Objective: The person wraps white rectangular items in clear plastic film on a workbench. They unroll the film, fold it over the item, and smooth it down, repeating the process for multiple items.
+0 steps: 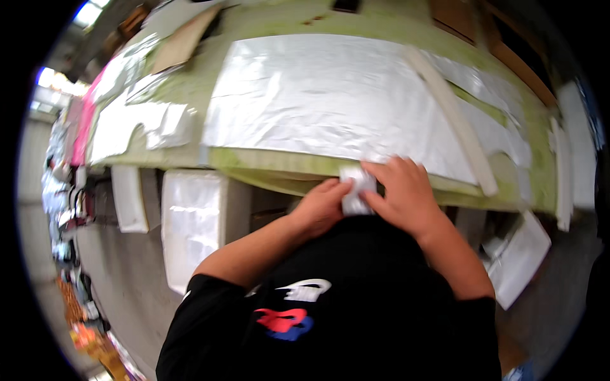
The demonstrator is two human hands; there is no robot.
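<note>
White crinkled piece [358, 192] is held at the near edge of the green surface [273, 19], between the left hand [319, 206] and right hand [408, 197]. Left fingers [330, 186] pinch it; the right thumb [377, 202] touches it, though I cannot tell whether those fingers clamp. Beyond, a large white sheet [305, 95] nearly reaches that edge, green surface showing along its left and far sides.

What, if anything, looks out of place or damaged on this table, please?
Small reddish-brown spots mark the greenish table beyond the large white sheet; they look like stains against the paler surface. The sheet is also creased, but nothing else stands out clearly.
</note>
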